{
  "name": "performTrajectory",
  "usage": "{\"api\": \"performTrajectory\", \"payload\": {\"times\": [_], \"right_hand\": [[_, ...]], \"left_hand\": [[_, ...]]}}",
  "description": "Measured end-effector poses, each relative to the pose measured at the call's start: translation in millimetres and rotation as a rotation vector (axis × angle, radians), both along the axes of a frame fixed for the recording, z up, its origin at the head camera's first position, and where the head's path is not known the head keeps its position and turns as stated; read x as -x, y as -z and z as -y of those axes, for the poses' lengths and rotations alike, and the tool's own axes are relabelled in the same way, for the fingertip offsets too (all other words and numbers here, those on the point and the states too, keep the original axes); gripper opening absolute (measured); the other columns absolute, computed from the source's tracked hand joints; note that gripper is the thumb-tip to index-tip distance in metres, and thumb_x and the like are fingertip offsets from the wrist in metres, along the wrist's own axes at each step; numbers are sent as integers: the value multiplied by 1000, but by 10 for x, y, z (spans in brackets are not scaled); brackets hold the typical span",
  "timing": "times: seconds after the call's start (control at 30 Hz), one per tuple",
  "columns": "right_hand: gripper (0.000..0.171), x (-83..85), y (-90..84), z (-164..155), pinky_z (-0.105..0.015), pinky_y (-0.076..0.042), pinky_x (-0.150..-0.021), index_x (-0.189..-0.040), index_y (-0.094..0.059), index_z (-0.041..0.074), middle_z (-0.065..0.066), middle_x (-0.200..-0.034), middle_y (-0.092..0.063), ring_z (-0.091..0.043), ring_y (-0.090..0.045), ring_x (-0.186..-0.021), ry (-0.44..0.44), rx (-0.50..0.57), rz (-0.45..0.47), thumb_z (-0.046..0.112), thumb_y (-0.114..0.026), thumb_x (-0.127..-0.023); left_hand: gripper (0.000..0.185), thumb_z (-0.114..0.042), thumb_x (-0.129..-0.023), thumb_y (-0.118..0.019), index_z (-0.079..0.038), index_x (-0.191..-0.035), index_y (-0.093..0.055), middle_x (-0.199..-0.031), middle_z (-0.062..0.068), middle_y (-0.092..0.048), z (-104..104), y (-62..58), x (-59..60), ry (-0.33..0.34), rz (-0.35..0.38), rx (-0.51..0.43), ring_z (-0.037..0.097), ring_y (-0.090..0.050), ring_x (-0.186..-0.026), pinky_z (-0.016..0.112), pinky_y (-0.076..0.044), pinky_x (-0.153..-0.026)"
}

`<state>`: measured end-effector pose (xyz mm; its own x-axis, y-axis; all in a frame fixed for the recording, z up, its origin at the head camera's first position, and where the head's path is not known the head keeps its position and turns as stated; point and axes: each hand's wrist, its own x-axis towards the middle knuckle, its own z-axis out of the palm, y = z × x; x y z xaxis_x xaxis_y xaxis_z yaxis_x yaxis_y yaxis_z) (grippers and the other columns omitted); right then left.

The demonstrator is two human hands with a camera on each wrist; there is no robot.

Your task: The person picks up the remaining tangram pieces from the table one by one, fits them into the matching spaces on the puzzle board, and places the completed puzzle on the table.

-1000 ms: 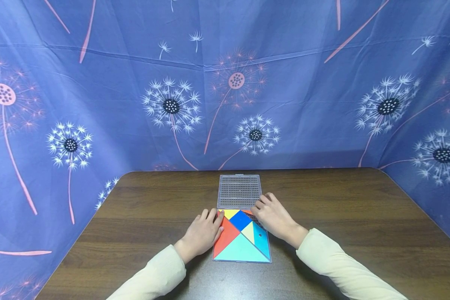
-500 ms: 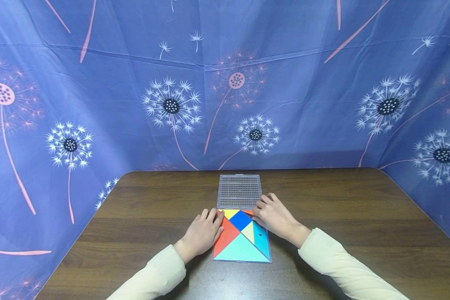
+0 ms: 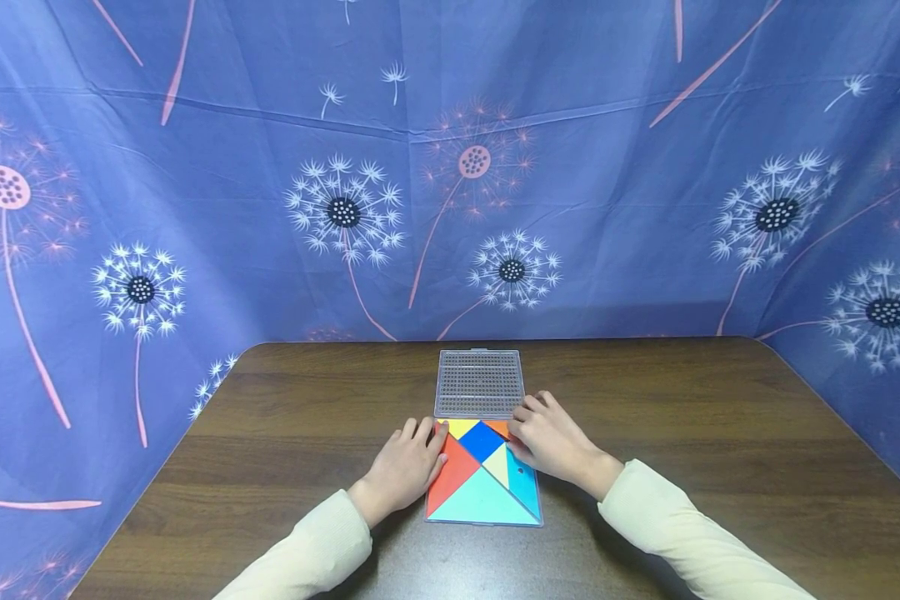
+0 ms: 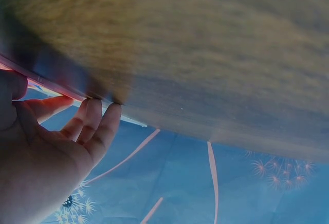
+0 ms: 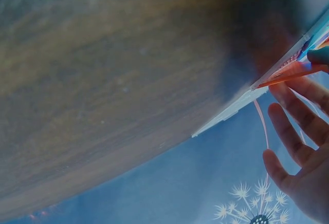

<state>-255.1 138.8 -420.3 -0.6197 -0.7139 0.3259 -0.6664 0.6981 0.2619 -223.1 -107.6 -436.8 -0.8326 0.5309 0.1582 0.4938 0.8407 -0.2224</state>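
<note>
Both grips rest with fingers relaxed: left hand (image 3: 405,467) at the left edge of the tangram tray (image 3: 483,517), right hand (image 3: 551,440) at its upper right corner (near the clear lid (image 3: 479,382)). Pressing evenly should keep the tray steady mid-desk (image 3: 270,450).
</note>
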Motion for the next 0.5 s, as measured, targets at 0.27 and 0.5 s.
{"api": "performTrajectory", "payload": {"times": [0.27,0.5], "right_hand": [[24,-7,16,-24,-42,-40,-83,-84,-69,15,1,-85,-65,-19,-53,-83,8,14,37,37,-72,-74],[24,-20,17,-63,-43,-40,-83,-92,-68,15,0,-90,-64,-20,-52,-85,22,25,107,33,-70,-77]], "left_hand": [[48,-40,-93,-45,-12,-132,-49,-118,9,-49,-1,-10,-7,3,-7,-5,22,-46,-98,33,-48,-79],[47,-39,-93,-45,-12,-132,-49,-118,9,-50,2,0,-3,11,-23,0,22,-46,-97,33,-48,-78]]}}
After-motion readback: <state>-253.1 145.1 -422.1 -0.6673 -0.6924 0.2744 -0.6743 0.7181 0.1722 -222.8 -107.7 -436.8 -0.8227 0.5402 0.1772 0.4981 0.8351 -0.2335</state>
